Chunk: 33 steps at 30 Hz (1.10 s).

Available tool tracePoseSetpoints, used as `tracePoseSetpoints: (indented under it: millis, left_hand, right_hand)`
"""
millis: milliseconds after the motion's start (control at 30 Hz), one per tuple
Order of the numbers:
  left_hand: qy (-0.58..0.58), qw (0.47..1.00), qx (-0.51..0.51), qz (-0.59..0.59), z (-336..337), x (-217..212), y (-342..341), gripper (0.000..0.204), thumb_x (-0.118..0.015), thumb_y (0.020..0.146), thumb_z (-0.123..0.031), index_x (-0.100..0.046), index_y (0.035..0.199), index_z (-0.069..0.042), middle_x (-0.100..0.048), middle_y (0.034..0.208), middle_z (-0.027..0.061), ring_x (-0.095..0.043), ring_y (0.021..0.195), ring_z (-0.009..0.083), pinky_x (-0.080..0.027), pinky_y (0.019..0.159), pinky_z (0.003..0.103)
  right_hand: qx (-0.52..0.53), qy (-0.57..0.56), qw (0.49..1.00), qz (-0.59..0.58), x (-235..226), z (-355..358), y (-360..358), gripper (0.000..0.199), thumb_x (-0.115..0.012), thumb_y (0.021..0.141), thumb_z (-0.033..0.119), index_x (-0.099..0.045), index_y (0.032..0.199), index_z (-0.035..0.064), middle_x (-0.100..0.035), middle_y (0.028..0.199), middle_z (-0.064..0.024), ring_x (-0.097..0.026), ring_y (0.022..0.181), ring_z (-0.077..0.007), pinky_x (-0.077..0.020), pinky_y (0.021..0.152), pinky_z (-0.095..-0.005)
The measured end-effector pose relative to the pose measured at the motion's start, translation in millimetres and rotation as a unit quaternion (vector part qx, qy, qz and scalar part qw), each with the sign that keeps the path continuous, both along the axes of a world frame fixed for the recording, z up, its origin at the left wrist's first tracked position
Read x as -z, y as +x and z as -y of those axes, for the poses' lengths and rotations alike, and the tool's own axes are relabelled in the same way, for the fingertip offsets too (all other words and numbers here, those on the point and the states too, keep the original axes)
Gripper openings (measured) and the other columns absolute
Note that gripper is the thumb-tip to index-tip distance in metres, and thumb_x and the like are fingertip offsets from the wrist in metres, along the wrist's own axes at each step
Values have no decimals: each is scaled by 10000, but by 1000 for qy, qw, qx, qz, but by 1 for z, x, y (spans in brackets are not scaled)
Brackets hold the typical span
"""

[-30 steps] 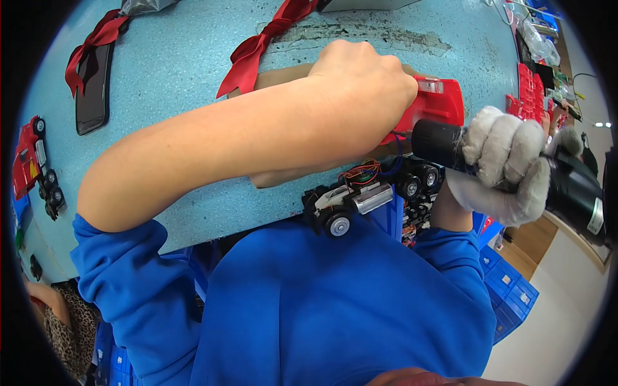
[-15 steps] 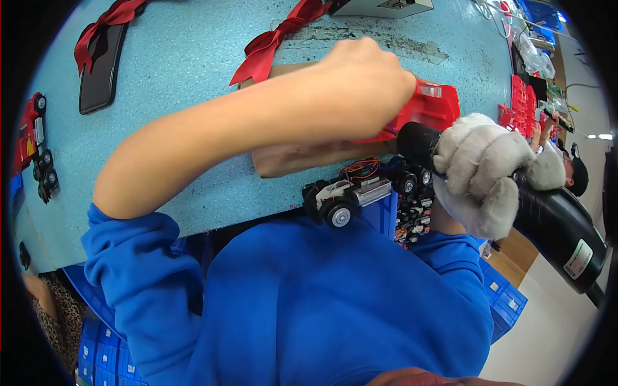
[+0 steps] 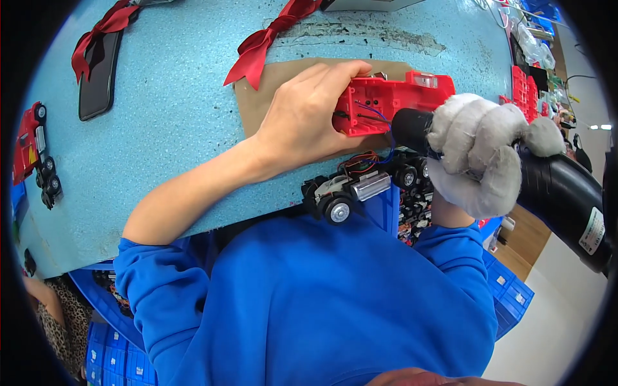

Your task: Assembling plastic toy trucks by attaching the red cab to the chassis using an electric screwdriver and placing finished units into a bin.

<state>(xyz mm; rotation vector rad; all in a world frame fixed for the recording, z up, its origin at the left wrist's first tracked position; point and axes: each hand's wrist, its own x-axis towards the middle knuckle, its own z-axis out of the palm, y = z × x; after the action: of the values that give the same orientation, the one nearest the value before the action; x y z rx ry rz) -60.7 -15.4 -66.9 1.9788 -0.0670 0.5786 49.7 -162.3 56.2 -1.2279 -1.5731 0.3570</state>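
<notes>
My left hand is closed on the end of a red plastic toy truck body. The body lies hollow side up on a piece of brown cardboard, with a blue wire running out of it. In a whitish glove, my right hand grips a black electric screwdriver. The tool's black nose is over the body's near edge; its tip is hidden from sight. Just below them, a toy truck chassis with wheels, a silver tank and loose wires sits at the table edge.
Red ribbons lie on the blue table, one across a black phone. A red toy truck stands far left. Blue bins are below the table; red plastic parts lie far right.
My left arm has swung back from across the table, and the left hand now grips the red truck body. The right hand with the screwdriver has shifted slightly up and left.
</notes>
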Motion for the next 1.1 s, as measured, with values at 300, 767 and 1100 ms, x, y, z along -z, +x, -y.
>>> tracePoseSetpoints:
  millis: [300, 767, 1100]
  left_hand:
    - [-5, 999, -3, 36, 0, 5, 3, 632, -840, 621, -262, -537, 1122, -23, -633, 961, 145, -629, 888, 302, -519, 767, 387]
    - [1, 999, -4, 49, 1, 7, 3, 569, -816, 630, -223, -540, 1088, -27, -619, 929, 141, -623, 880, 307, -518, 757, 394]
    - [4, 998, -15, 60, 1, 8, 4, 545, -803, 641, -210, -539, 1084, -32, -618, 931, 140, -621, 881, 309, -518, 756, 395]
  right_hand:
    - [112, 119, 974, -154, 21, -6, -21, 423, -432, 912, 92, -393, 1331, 134, -455, 718, 4, -506, 504, -104, -487, 533, -318]
    - [44, 70, 983, -165, 29, -2, 10, 332, -415, 924, 140, -431, 1255, 159, -459, 714, 4, -512, 517, -122, -488, 547, -332]
    - [32, 48, 995, -87, 25, -18, -13, 434, -426, 906, 101, -381, 1335, 154, -491, 736, -1, -543, 555, -132, -491, 573, -329]
